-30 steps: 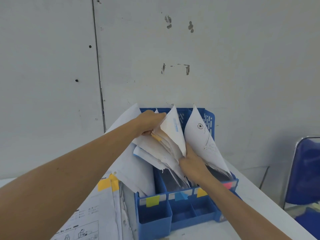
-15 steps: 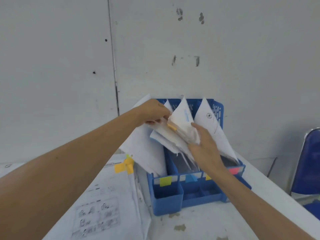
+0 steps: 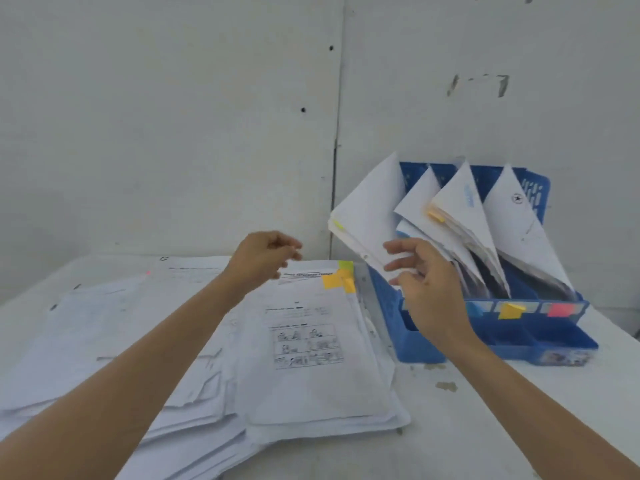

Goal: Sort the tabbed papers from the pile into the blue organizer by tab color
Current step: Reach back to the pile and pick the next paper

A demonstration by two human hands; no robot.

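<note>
The blue organizer (image 3: 568,336) stands at the right against the wall, with several bundles of white papers (image 3: 460,209) leaning in its slots. Blue, yellow and pink tabs mark its front divider. The pile of tabbed papers (image 3: 304,344) lies flat left of it; its top sheet carries yellow and green tabs at the far right corner. My left hand (image 3: 263,258) hovers above the pile's far edge, fingers loosely curled, holding nothing. My right hand (image 3: 426,282) is in front of the organizer's left slots, fingers spread, touching no paper that I can make out.
The white table (image 3: 460,427) runs to a grey wall right behind the organizer. More loose sheets (image 3: 104,327) spread across the table's left side. Small stains mark the table in front of the organizer.
Both hands have let go of the papers in the organizer and drawn back toward me; the left hand moved left over the pile. The camera view swung left and down.
</note>
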